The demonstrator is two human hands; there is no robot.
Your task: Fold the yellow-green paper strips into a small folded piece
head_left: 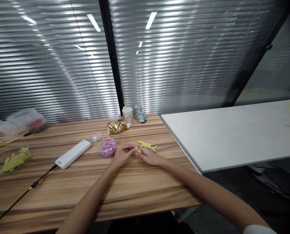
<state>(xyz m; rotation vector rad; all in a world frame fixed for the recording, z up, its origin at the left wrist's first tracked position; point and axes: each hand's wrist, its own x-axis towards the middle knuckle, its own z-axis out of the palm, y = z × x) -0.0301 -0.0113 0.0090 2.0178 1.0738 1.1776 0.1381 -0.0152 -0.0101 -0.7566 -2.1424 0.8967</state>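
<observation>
Forearms filled the bottom of my feed: the left forearm [86, 198] rose from the lower edge and the right forearm [203, 191] from the lower right corner, both reaching over a striped wooden table [135, 191]. A white board [232, 133] lay just beside the table's right edge, with slatted metal blinds [49, 65] behind them. Near the table's far side, I saw a bunch of yellow-green strips [147, 146], their long axes running roughly sideways and tilting slightly down toward my right. They lay just ahead of the right hand [147, 156] and to the right of the left hand [122, 155]. Both hands were low and partly curled, their fingertips meeting over a small yellow-green piece [138, 149]; I could not tell whether either hand had hold of it. Left of the hands sat a clear round tub of pink rubber bands [107, 148], and beyond that a white power strip [73, 154] lay angled on the wood. A gold foil packet [117, 126] lay farther back, near a white paper cup [127, 114].
</observation>
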